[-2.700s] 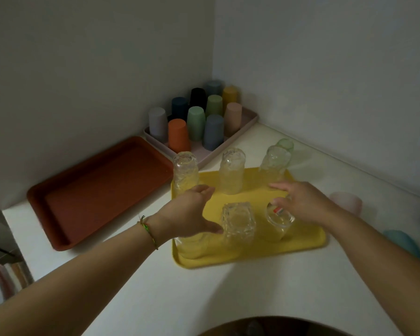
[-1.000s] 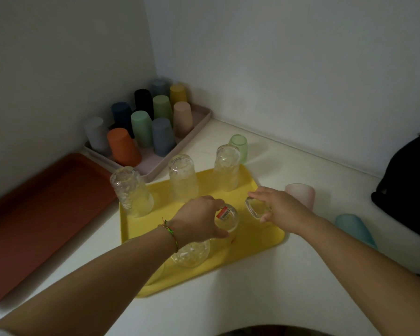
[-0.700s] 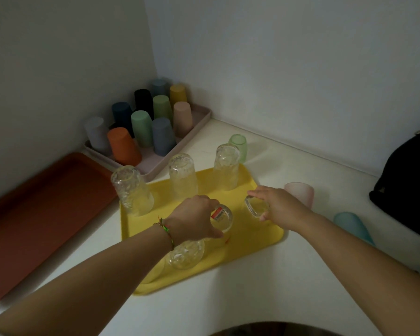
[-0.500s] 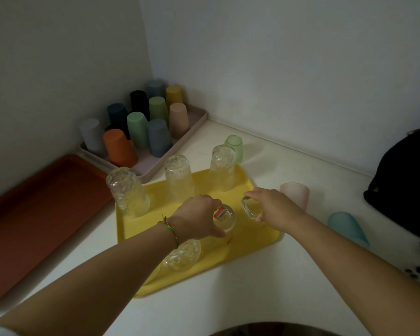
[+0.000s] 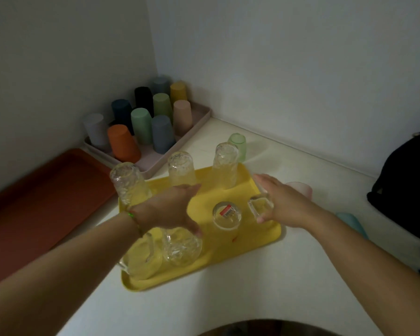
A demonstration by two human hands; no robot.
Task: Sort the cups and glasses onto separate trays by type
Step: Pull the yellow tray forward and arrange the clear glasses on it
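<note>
Right hand (image 5: pixel 285 204) grasps glass (image 5: pixel 260 205) at tray's (image 5: pixel 252 241) right edge; left hand (image 5: pixel 167 210), fingers straight, apparently holds nothing. Seat glass fully inside rim.

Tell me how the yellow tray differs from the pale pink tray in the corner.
The yellow tray holds clear glasses; the pink tray holds opaque coloured cups. The yellow tray lies near the person; the pink tray sits back in the wall corner. Both are rectangular and rest on the white counter.
</note>
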